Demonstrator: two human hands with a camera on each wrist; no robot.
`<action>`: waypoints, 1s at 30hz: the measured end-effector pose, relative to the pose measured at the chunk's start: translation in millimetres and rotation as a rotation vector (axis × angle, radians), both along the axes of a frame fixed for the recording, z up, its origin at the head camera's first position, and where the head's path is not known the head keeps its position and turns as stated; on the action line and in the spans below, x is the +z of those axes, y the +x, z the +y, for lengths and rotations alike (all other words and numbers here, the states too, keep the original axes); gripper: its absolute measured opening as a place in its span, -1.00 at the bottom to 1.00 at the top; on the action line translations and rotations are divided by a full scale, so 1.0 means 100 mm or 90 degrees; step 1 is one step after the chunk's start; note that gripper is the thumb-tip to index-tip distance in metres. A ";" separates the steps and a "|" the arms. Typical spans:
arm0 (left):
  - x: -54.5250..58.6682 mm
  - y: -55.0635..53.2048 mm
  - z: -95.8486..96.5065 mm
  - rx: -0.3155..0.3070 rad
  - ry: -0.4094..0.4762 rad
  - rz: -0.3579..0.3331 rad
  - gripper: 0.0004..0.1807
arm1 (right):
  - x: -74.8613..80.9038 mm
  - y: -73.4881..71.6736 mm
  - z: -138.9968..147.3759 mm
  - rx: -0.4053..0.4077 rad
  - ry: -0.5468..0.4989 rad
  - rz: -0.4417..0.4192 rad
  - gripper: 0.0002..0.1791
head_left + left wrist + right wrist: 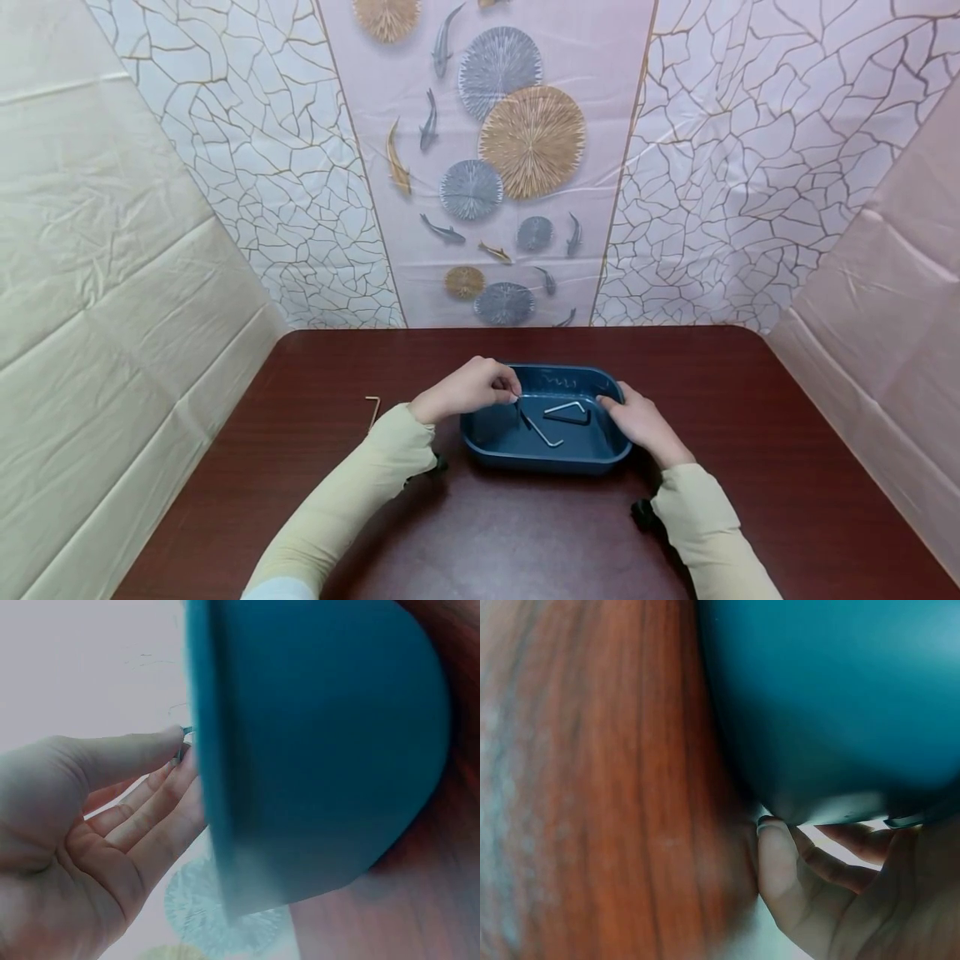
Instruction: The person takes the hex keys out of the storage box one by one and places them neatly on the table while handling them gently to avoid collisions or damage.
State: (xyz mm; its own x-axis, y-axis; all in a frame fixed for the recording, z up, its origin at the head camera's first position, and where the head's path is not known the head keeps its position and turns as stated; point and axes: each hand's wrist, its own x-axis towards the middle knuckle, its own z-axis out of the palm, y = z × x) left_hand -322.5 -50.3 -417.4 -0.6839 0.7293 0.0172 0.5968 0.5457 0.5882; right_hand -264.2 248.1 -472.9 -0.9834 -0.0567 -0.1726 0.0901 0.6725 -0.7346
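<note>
A blue rectangular tray stands on the table. My left hand is over its left part, thumb and finger pinching a small dark hex key. Only a bit of that hex key shows in the left wrist view, past the tray wall. Inside the tray lie a silver hex key, a second, shorter silver hex key and a black hex key. With its thumb over the rim and fingers outside, my right hand grips the tray's right end.
A brass-coloured hex key lies on the dark red wooden table, left of the tray and beyond my left sleeve. Patterned cloth hangs behind the table's far edge, and pale cloth walls flank both sides.
</note>
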 end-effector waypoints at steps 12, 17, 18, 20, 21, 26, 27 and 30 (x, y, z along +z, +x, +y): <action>0.34 -0.04 -0.38 0.064 0.031 0.039 -0.86 | -0.01 -0.01 0.00 -0.001 -0.002 -0.002 -0.31; 0.48 -0.04 -0.63 0.105 0.033 0.044 -0.87 | -0.02 -0.01 0.00 0.000 -0.008 -0.003 -0.32; 0.51 -0.04 -0.69 0.112 0.033 0.050 -0.87 | -0.02 -0.01 0.00 0.002 -0.010 -0.005 -0.31; 0.56 -0.03 -0.79 0.127 0.034 0.056 -0.87 | -0.03 -0.01 -0.01 0.002 -0.013 -0.010 -0.31; 0.59 -0.03 -0.85 0.134 0.035 0.058 -0.87 | -0.03 -0.01 -0.01 0.000 -0.014 -0.012 -0.31; 0.70 -0.03 -1.09 0.160 0.047 0.066 -0.87 | -0.02 -0.02 -0.01 -0.002 -0.009 -0.013 -0.30; 0.72 -0.02 -1.13 0.162 0.047 0.071 -0.88 | -0.02 -0.03 -0.01 -0.002 -0.008 -0.013 -0.30; 0.75 -0.01 -1.25 0.177 0.043 0.080 -0.87 | -0.03 -0.04 -0.01 -0.002 -0.009 -0.017 -0.30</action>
